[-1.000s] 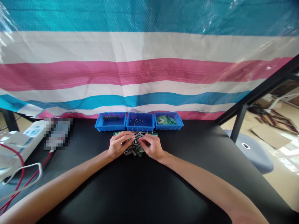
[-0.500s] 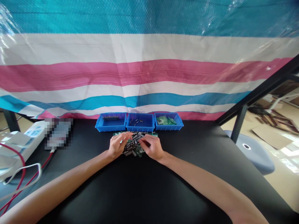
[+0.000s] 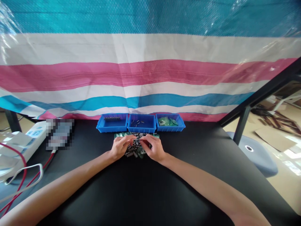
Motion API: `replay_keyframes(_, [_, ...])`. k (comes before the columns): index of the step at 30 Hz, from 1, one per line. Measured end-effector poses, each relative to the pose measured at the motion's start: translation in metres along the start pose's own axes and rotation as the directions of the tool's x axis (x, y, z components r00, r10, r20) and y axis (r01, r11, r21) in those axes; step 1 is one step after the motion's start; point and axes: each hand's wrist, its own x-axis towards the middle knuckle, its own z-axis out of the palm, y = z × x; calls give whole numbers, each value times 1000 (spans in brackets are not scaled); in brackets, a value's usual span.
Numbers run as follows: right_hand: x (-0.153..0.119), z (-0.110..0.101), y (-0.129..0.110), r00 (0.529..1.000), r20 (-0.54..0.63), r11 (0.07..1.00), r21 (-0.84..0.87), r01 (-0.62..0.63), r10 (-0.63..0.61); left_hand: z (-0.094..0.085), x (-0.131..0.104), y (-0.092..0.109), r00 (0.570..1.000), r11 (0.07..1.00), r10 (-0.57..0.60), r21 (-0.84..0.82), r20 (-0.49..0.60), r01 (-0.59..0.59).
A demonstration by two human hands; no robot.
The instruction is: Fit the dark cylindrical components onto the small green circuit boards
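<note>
A pile of small dark cylindrical parts and thin metal pieces [image 3: 133, 153] lies on the black table, mixed with green pieces. My left hand [image 3: 122, 146] is over the left side of the pile, its fingers bent and pinched towards the middle. Over the right side, my right hand [image 3: 152, 147] has thumb and fingertips pressed together. The fingertips of both hands are close to each other above the pile. Whatever they grip is too small to make out.
Behind the pile stand three blue bins: left [image 3: 112, 125], middle [image 3: 141, 128] and right [image 3: 170, 128], each with small items. A power strip [image 3: 30, 138], cables [image 3: 24, 169] and a pixelated object [image 3: 60, 135] lie left. A striped sheet [image 3: 150, 72] hangs behind.
My left hand has moved slightly right, and its fingers have closed in towards my right fingertips. My right hand has barely moved.
</note>
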Motion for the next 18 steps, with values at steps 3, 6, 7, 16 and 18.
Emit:
replay_keyframes(3, [0,0,0,999,33,1000,15,2,-2,2,-7,-5,998,998,-67,14,4,67])
replay_keyframes(6, [-1,0,0,998,53,1000,11,21,-22,3,-11,-7,994,994,-106,33,33,105])
replay_keyframes(7, [-1,0,0,998,59,999,5,35,-35,3,-11,-7,993,993,-113,41,47,111])
replay_keyframes(16, [-1,0,1,992,111,997,-23,71,-68,1,-6,-3,989,998,-55,27,139,52])
replay_keyframes(18, [-2,-1,-1,990,118,997,-21,74,-71,1,-6,-3,992,999,-35,14,120,33])
